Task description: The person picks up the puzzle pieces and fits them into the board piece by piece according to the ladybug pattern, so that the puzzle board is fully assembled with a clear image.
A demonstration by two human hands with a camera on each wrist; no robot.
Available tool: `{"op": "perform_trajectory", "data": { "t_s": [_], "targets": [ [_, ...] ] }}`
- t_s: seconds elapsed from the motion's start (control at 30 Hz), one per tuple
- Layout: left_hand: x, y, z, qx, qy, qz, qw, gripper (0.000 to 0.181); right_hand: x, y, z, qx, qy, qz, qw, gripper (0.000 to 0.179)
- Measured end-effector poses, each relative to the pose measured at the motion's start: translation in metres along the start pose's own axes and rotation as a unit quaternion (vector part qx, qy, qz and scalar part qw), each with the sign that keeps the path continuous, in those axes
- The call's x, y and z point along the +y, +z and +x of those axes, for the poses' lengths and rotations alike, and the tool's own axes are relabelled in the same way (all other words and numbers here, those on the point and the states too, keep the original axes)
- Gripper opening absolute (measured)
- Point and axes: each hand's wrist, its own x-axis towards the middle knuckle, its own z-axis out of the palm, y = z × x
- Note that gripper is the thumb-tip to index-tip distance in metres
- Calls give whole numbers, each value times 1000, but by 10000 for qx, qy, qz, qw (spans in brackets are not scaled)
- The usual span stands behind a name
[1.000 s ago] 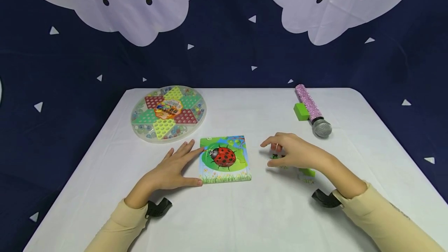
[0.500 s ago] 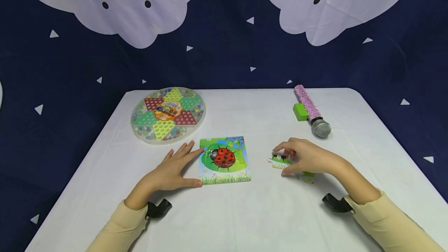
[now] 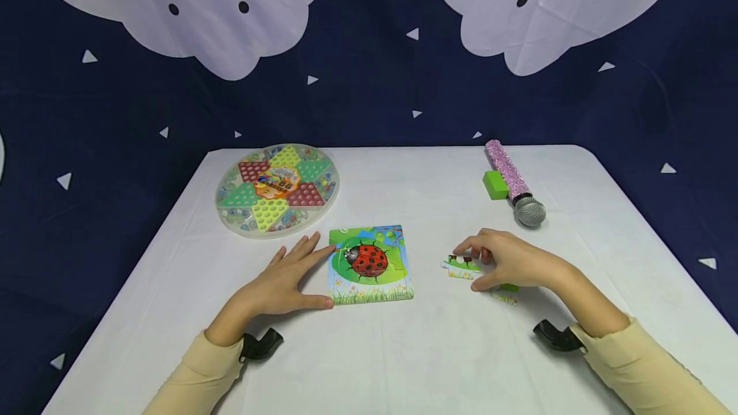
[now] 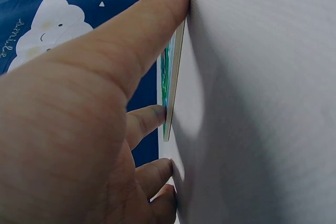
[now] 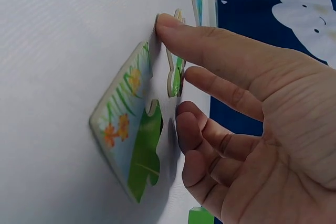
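A square ladybug jigsaw puzzle (image 3: pixel 371 261) lies flat at mid-table. My left hand (image 3: pixel 279 284) rests along its left side, fingers spread and straight, with the thumb and index fingertips at its edge; in the left wrist view the puzzle's thin edge (image 4: pixel 174 90) shows beside the thumb. To the right, my right hand (image 3: pixel 513 261) is low over two loose puzzle pieces, thumb and index finger apart and the other fingers loosely bent. The left piece (image 3: pixel 460 271) has its right end under the fingers. The flower-printed right piece (image 5: pixel 128 124) lies below the palm, partly hidden in the head view.
A round Chinese checkers board (image 3: pixel 277 189) with marbles lies at the back left. At the back right, a green block (image 3: pixel 496 184) sits against a pink glittery microphone (image 3: pixel 510 171). A dark blue cloud-print cloth (image 3: pixel 369 50) hangs behind the white table (image 3: pixel 369 364).
My right hand has moved right and slightly nearer, so the left loose piece shows more. The left hand and the ladybug puzzle stay in place.
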Motion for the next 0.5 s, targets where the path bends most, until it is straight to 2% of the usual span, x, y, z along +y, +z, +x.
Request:
{"op": "perform_trajectory", "data": {
  "t_s": [0.5],
  "targets": [
    [0, 0, -1, 38, 54, 0, 10000, 102, 4, 1, 0, 0, -106, 215, 9997, 47]
  ]
}}
